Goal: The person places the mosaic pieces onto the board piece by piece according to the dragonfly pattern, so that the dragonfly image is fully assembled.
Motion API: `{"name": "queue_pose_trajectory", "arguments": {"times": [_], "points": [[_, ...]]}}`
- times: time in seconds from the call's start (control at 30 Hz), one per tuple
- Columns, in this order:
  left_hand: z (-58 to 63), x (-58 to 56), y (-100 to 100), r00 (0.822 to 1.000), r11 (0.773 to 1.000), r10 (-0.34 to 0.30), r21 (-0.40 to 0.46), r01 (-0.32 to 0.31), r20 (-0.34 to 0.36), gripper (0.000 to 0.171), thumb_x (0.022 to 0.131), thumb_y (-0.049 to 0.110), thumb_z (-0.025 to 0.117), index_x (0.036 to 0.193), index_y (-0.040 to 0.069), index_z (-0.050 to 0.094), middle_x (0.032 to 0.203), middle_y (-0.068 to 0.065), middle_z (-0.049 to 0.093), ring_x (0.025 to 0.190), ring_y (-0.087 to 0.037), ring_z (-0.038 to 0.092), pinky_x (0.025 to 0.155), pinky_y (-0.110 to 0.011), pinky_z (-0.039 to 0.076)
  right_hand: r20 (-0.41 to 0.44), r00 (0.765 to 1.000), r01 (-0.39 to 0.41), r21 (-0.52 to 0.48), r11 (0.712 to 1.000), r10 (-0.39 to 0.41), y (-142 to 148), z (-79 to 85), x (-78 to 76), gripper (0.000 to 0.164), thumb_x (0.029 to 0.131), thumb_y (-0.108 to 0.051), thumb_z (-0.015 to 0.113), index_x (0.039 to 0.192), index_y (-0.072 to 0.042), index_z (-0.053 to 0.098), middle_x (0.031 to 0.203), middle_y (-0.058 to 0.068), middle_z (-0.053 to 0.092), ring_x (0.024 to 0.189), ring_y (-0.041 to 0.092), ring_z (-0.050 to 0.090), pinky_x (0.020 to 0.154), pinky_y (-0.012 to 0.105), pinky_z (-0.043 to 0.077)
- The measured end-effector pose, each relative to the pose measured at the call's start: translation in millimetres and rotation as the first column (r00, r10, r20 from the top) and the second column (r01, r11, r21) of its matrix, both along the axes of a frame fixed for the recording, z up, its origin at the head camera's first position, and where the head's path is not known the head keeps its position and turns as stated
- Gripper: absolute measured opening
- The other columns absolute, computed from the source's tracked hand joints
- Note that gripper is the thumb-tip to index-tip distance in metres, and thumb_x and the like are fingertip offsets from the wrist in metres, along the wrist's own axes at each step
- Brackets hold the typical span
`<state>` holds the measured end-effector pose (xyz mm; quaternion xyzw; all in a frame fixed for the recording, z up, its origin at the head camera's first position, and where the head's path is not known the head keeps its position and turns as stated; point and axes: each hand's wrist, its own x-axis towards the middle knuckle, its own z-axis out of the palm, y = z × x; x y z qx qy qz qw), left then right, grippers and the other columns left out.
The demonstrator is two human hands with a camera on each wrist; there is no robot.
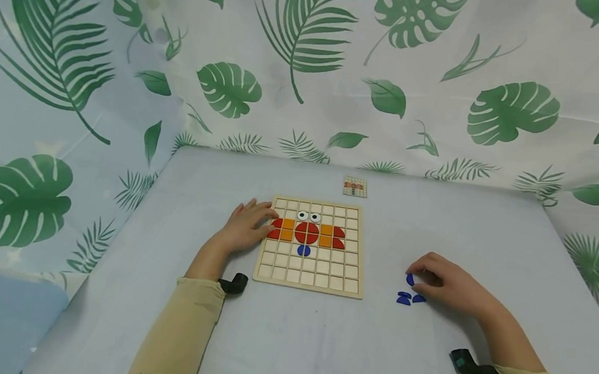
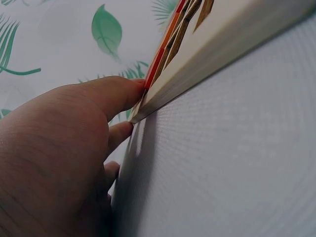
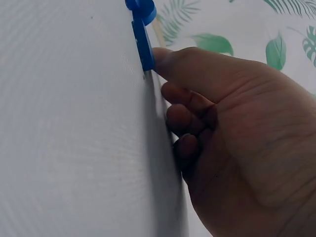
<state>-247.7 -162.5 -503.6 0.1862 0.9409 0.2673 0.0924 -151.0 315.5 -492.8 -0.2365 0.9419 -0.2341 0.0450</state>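
My left hand [image 1: 245, 227] rests at the left edge of a square wooden grid board [image 1: 309, 277]. In the left wrist view its thumb touches the board's rim beside a red piece [image 2: 157, 64]. On the board sit two eye discs [image 1: 309, 216], a red circle [image 1: 307, 233], orange squares [image 1: 326, 234], red curved pieces [image 1: 338, 238] and a blue circle [image 1: 303, 250]. Right of the board, my right hand [image 1: 443, 280] pinches a blue half-circle piece [image 1: 410, 279] between thumb and index finger. Several more blue half-circles [image 1: 403, 300] lie just below these fingertips.
A small pattern card [image 1: 355, 186] lies behind the board. The table has a pale cloth [image 1: 286, 340], and leaf-printed sheets [image 1: 305, 116] stand behind it and to the left. Black wrist cameras [image 1: 471, 367] are strapped on near both sleeves.
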Motion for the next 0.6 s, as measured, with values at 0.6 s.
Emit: {"name": "queue_pose_trajectory", "arguments": {"times": [0.6], "points": [[-1.7, -0.4, 0.0, 1.000, 1.000, 0.000, 0.000, 0.000, 0.001, 0.034, 0.102, 0.039, 0.051, 0.133, 0.026, 0.057, 0.162, -0.004, 0.031, 0.154, -0.034, 0.009, 0.126, -0.054, -0.001, 0.014, 0.999, 0.044, -0.003, 0.999, -0.044, -17.8, 16.0, -4.3, 0.023, 0.089, -0.020, 0.074, 0.108, -0.022, 0.063, 0.093, -0.010, 0.058, 0.081, 0.005, 0.049, 0.066, 0.023, 0.046]]}}
